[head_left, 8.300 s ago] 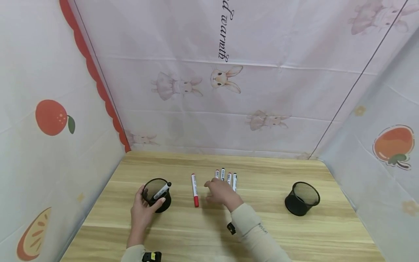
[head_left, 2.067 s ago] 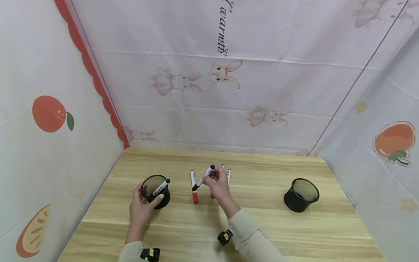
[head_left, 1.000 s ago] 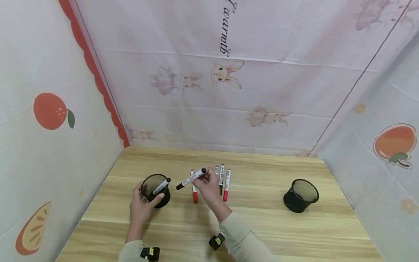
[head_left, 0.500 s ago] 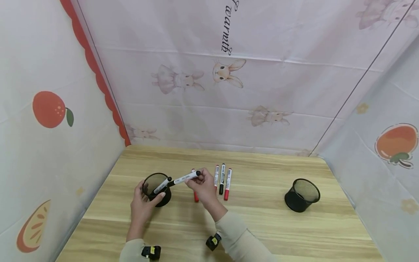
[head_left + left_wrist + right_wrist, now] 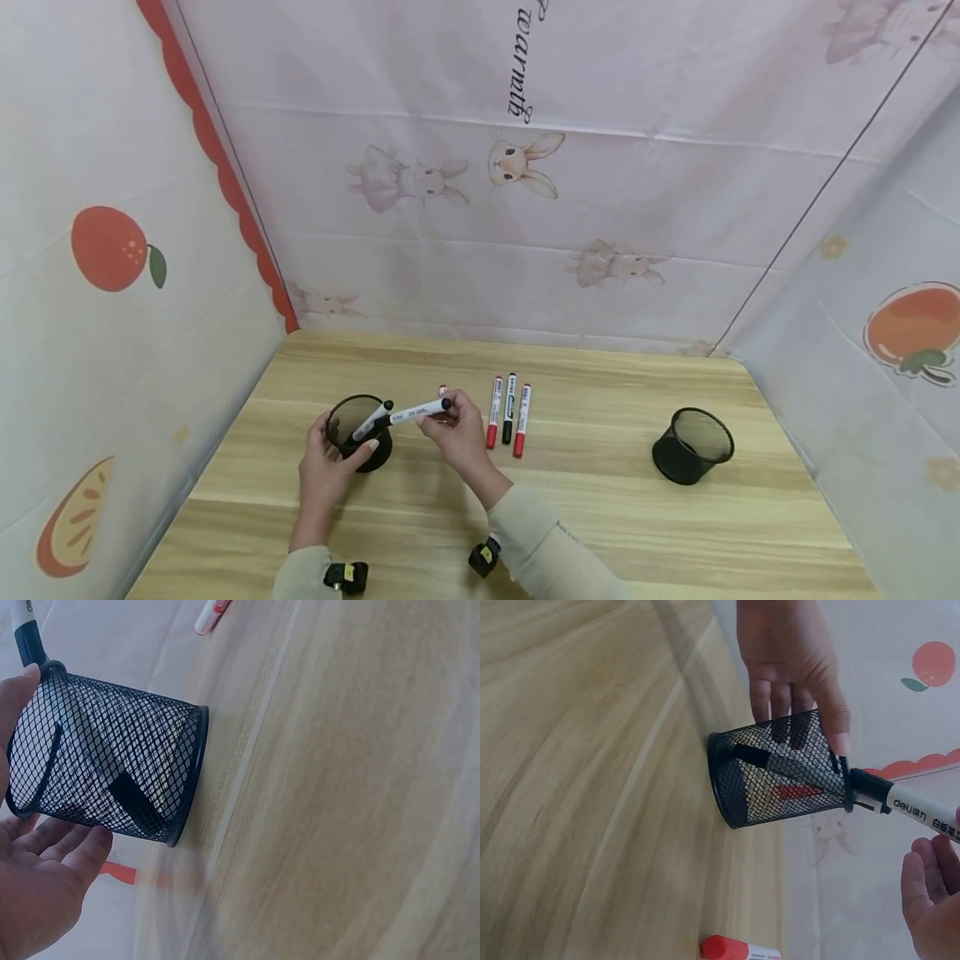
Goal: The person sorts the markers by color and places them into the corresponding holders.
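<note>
My left hand (image 5: 322,487) holds a black mesh pen cup (image 5: 372,460), thumb at the rim and fingers around its side. One white marker with black ends (image 5: 367,425) leans inside that cup. Between the fingertips of my right hand (image 5: 461,437) is a second white whiteboard marker (image 5: 420,411), also black at both ends. It slants, and its black cap (image 5: 870,784) is at the cup's rim. In the right wrist view the thumb of my left hand (image 5: 787,645) presses beside the rim. The left wrist view shows the inner marker (image 5: 90,742) through the mesh.
Two red markers (image 5: 494,412) (image 5: 522,421) and one black marker (image 5: 509,408) lie side by side mid-table. Another red marker (image 5: 442,388) is mostly hidden behind my right hand. A second mesh cup (image 5: 690,454) stands on the right. Printed fabric walls (image 5: 480,292) border the wooden table (image 5: 600,517).
My right hand has lifted a black marker from the row and carried it left until its cap end meets the cup. My left hand has kept its hold on the cup.
</note>
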A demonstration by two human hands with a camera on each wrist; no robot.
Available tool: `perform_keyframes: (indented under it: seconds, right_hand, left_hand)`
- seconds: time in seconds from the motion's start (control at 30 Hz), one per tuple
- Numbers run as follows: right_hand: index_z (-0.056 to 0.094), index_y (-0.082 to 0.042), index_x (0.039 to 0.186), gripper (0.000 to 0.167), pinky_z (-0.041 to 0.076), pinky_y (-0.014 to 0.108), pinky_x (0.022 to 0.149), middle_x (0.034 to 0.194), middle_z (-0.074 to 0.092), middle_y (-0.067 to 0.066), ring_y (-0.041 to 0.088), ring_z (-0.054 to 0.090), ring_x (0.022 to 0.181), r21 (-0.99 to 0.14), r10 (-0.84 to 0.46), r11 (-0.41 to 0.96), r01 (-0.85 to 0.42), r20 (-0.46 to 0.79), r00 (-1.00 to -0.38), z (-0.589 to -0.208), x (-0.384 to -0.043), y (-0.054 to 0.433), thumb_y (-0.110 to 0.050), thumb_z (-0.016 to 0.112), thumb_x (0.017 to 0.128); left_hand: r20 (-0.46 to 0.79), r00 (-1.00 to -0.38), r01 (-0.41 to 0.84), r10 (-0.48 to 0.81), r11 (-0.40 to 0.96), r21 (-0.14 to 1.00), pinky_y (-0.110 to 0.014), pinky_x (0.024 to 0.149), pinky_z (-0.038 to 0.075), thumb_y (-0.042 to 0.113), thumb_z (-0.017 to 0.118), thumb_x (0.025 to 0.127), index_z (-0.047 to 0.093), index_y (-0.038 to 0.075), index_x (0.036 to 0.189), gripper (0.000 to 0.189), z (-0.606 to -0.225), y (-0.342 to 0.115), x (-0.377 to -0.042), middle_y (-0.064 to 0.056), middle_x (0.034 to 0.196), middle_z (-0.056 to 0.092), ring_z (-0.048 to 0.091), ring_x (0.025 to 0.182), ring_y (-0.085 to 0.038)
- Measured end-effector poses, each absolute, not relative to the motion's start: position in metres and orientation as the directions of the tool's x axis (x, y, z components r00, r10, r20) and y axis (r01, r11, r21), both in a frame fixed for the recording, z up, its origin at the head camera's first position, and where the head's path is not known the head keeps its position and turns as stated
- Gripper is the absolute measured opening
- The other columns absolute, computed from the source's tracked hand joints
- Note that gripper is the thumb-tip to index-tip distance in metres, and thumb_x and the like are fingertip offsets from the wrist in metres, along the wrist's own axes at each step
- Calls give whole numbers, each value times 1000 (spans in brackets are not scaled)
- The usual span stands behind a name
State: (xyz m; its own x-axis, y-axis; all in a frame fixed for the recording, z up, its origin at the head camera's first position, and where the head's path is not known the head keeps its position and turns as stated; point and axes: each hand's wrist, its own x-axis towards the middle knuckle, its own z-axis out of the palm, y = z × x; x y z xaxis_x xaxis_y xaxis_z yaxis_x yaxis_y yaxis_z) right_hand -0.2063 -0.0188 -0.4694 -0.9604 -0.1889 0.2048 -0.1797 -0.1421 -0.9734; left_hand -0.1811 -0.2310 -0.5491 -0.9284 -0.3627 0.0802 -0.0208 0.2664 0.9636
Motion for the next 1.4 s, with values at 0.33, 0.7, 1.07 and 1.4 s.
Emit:
perform_keyframes:
  seconds: [0.33,0.7,1.07,1.4]
  right_hand:
    - [55,8,95,15,54,26,72,92,65,19,24,63,83,-963,-210,-25,-268,268,-940,-468,-207,-28,4,64,84]
    - [58,10,95,14,53,23,68,90,64,24,25,64,79,-942,-258,34,-334,315,-913,-468,-211,-38,4,64,84]
    - [59,6,92,13,52,23,64,82,65,16,21,61,73,-940,-297,106,-324,281,-913,-495,-222,-52,3,68,82]
    - [60,3,99,20,51,20,65,81,65,3,8,59,72,-935,-313,134,-329,275,-909,-511,-232,-56,-4,69,83]
  left_hand:
    - [87,-926,-16,-368,267,964,-46,103,32,31,83,71,25,9,145,97,-549,-233,-181,-17,141,38,35,127,-33]
    - [79,-930,-16,-358,255,967,-45,103,32,30,82,71,25,8,145,96,-548,-233,-182,-18,141,37,35,127,-34]
    - [57,-936,-31,-348,241,970,-46,104,31,31,81,72,23,8,146,97,-547,-231,-178,-19,142,35,33,128,-34]
    - [63,-933,-30,-353,252,967,-46,104,31,32,81,72,22,7,146,98,-548,-232,-181,-20,141,35,33,128,-35]
